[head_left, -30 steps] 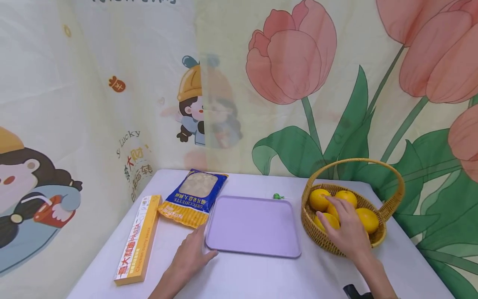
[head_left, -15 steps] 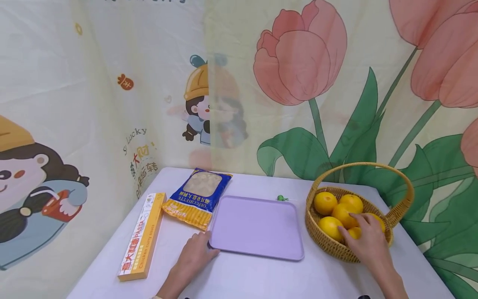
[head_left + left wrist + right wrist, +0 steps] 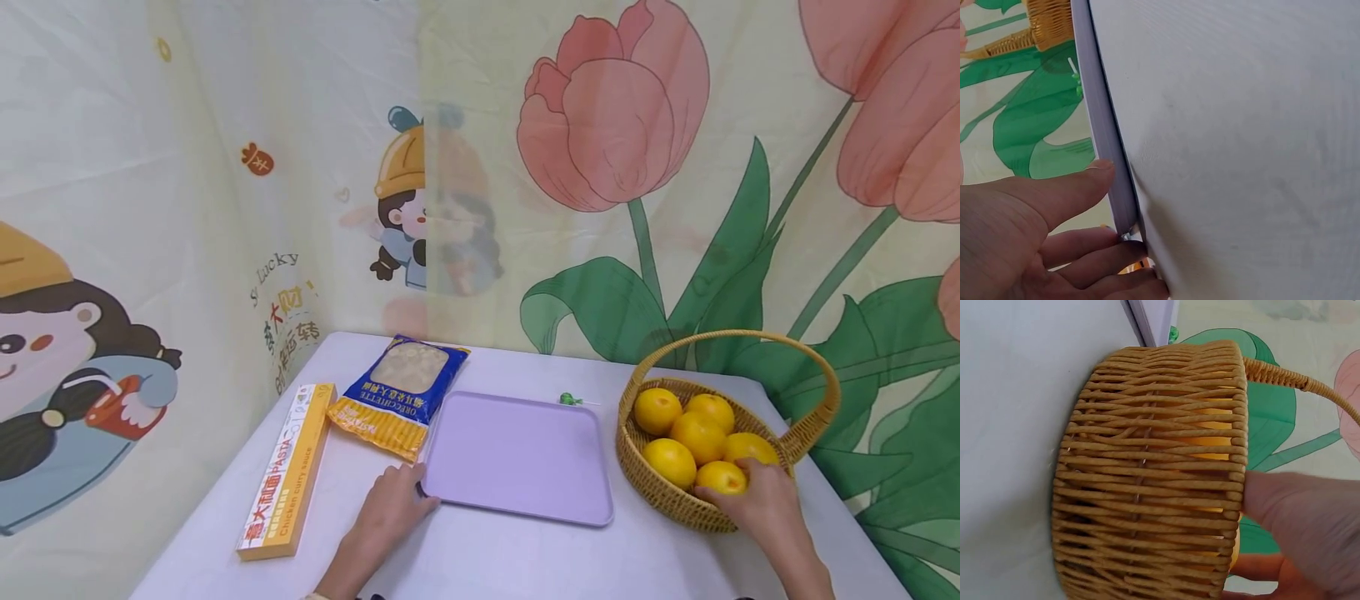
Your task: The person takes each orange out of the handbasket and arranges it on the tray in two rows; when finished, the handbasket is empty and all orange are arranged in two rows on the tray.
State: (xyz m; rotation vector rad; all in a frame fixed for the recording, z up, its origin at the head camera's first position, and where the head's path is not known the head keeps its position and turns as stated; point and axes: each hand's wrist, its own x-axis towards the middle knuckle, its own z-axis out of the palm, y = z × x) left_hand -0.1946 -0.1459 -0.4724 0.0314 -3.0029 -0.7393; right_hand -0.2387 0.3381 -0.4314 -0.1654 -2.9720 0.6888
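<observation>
At the near left corner of a lilac tray, my left hand holds the rim. The left wrist view shows the thumb against the tray's edge and the other fingers bent round the corner. My right hand reaches over the near right rim of a wicker basket. Its thumb and fingers grip the nearest orange, which still sits among several other oranges. In the right wrist view the basket's woven side hides most of the fruit and the thumb's tip.
A blue and yellow bag of orecchiette lies behind the tray's left side. Left of it is a long pasta box. A small green item with a thin white stick lies behind the tray. The basket's tall handle arches over the fruit.
My right hand has moved from above the middle oranges toward the basket's near right side and closed round the nearest orange. My left hand stays at the tray corner. The view has shifted slightly.
</observation>
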